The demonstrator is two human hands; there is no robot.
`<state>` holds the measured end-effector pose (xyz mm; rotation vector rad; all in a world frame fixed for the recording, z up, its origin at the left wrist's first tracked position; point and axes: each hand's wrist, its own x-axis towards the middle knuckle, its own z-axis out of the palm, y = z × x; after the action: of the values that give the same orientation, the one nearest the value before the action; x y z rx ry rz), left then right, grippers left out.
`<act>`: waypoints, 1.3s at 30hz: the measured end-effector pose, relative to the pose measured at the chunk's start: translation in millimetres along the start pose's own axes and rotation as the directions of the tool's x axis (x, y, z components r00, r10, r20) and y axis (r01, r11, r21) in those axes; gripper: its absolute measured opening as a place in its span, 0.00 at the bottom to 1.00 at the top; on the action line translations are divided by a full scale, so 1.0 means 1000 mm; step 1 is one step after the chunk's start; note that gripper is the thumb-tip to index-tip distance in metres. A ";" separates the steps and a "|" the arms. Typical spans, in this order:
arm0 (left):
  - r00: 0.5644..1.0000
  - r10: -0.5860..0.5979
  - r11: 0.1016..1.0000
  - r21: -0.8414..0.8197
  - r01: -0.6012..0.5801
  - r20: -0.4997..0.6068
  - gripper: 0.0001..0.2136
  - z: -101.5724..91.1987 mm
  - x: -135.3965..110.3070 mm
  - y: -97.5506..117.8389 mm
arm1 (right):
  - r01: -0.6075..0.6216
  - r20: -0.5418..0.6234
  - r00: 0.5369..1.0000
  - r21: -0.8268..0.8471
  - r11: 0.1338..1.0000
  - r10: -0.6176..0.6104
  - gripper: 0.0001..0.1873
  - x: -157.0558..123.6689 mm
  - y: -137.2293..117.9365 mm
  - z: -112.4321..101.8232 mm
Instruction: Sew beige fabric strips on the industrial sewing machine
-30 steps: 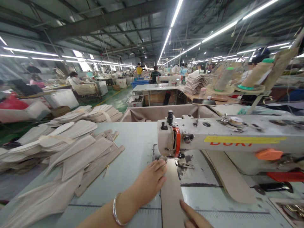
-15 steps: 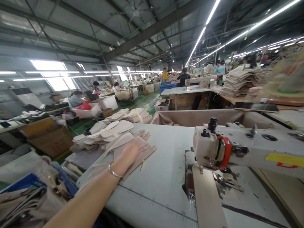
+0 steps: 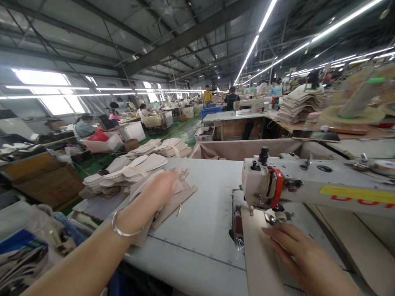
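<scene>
My left hand (image 3: 160, 189), with a silver bangle on its wrist, is over a small pile of beige fabric pieces (image 3: 173, 205) on the table's left side. Its fingers are smeared and partly hidden, so a grip on the cloth cannot be made out. A gold zipper pull (image 3: 179, 209) shows beside the pile. On the right, my right hand (image 3: 296, 250) has its fingers stretched out, fingertips at the edge of a beige fabric strip (image 3: 259, 255). This strip lies flat under the needle area of the white sewing machine (image 3: 262, 185).
Stacks of pale rounded panels (image 3: 145, 166) stand beyond my left hand. A fabric-lined bin (image 3: 228, 149) runs behind the table (image 3: 212, 222). Blue crate (image 3: 18, 248) with cloth is at lower left. More beige panels (image 3: 348, 234) lie under the machine arm. Other people work farther back.
My right hand has come into view and rests at the fabric strip by the needle. My left hand has lifted a little over the pile. The view has shifted slightly right.
</scene>
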<state>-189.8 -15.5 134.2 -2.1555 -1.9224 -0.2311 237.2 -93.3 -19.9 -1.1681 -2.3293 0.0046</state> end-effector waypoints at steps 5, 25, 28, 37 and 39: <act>0.903 0.376 0.919 -0.207 -0.335 0.209 0.12 0.039 -0.022 0.096 | 0.040 0.008 0.999 -0.134 0.990 -0.039 0.18 0.036 -0.001 0.015; 0.915 0.384 0.740 -0.635 -0.223 0.126 0.04 0.089 -0.009 0.161 | -0.037 0.000 0.999 -0.113 0.993 0.037 0.20 0.036 -0.020 0.013; 0.889 0.445 0.647 -0.725 -0.238 0.105 0.09 0.090 -0.012 0.177 | -0.053 -0.001 0.999 -0.108 0.993 0.053 0.20 0.035 -0.021 0.014; 0.913 0.383 0.660 -0.734 -0.162 0.142 0.04 0.097 0.000 0.206 | -0.076 0.028 0.997 -0.084 0.994 0.079 0.22 0.037 -0.021 0.011; 0.914 0.377 0.655 -0.741 -0.151 0.148 0.04 0.098 0.003 0.206 | -0.077 0.027 0.996 -0.078 0.994 0.079 0.22 0.037 -0.021 0.010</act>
<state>10.4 -5.6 25.7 -3.1147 -1.7873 -0.7657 198.5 -76.6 -6.9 -1.3048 -2.3265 -0.0403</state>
